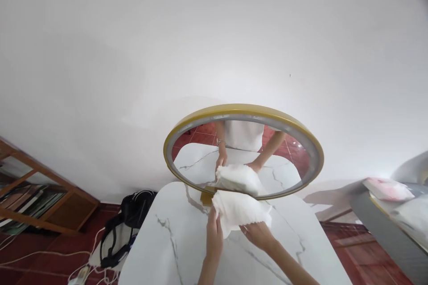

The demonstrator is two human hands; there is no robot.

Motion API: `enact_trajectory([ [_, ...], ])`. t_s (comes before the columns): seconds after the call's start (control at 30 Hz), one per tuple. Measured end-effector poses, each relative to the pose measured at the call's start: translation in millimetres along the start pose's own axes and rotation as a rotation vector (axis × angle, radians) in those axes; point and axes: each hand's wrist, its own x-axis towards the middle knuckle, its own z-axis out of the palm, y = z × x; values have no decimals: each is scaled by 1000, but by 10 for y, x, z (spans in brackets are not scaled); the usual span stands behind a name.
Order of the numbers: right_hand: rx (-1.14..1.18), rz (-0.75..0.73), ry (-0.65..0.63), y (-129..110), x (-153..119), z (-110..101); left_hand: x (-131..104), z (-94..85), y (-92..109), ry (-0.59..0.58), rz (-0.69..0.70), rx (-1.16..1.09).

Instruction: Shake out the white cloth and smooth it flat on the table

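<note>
White cloth in two hands, in front of a gold-rimmed mirror

The white cloth [242,211] is over the white table [157,249], just in front of the lower edge of the round mirror [239,109]; I cannot tell if it touches the rim. The left hand [214,234] is partly closed and pinches the cloth at its left edge, with the thumb and fingers close together. The right hand [259,234] has curled fingers and holds the near edge, toward the right; how tightly, I cannot tell.

Marbled table surface shows on both outer sides of the hands, so there is room to move sideways. Toward the wall [217,44], the mirror limits the space.

Past the left table edge, a black bag [137,209] is beside it, and a wooden shelf [75,207] is farther away. On the right, well apart, a white-and-pink package [388,188] is on a grey piece of furniture [384,227].
</note>
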Motion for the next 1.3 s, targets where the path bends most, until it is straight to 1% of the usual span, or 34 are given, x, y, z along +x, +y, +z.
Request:
enact_trajectory([
  [0.07, -46, -11, 22, -74, -288, -38, -43, -164, 174, -80, 25, -11],
  [0.1, -79, -3, 61, -121, -426, -67, -66, -253, 257, -113, 36, -8],
  [0.2, -198, 122, 270, -280, -771, -177, -160, -509, 417, -179, 30, 26],
  [0.27, -266, 239, 419, -385, -913, -252, -247, -649, 420, -230, 6, 44],
  [0.33, -304, 330, 499, -487, -976, -314, -346, -758, 339, -291, -34, 52],
  [0.37, -303, 356, 506, -537, -980, -336, -396, -801, 274, -322, -60, 51],
  [0.4, -278, 367, 479, -588, -971, -352, -445, -839, 200, -351, -87, 44],
  [0.47, -157, 355, 360, -687, -931, -362, -533, -905, 56, -400, -135, 25],
  [0.53, -21, 360, 246, -782, -889, -347, -600, -968, -32, -438, -166, 11],
  [0.6, 46, 405, 211, -868, -868, -316, -637, -1039, -29, -474, -169, 24],
  [0.67, 49, 459, 241, -946, -869, -287, -641, -1115, 49, -531, -131, 58],
  [0.77, 16, 492, 307, -1057, -875, -290, -597, -1212, 206, -608, -9, 127],
  [0.83, -21, 482, 309, -1129, -856, -331, -548, -1252, 286, -620, 108, 179],
  [0.93, -73, 408, 296, -1213, -778, -408, -463, -1268, 373, -635, 336, 265],
  [1.0, -79, 340, 293, -1233, -713, -431, -410, -1242, 419, -669, 466, 313],
  [1.07, -87, 297, 302, -1219, -661, -421, -363, -1182, 451, -733, 549, 345],
  [1.13, -112, 305, 334, -1176, -634, -393, -316, -1097, 464, -788, 570, 377],
  [1.17, -125, 327, 356, -1145, -630, -381, -291, -1054, 466, -796, 557, 399],
  [1.23, -109, 384, 392, -1066, -634, -371, -242, -981, 470, -776, 503, 446],
  [1.3, -26, 446, 418, -971, -649, -391, -210, -940, 497, -742, 448, 472],
])
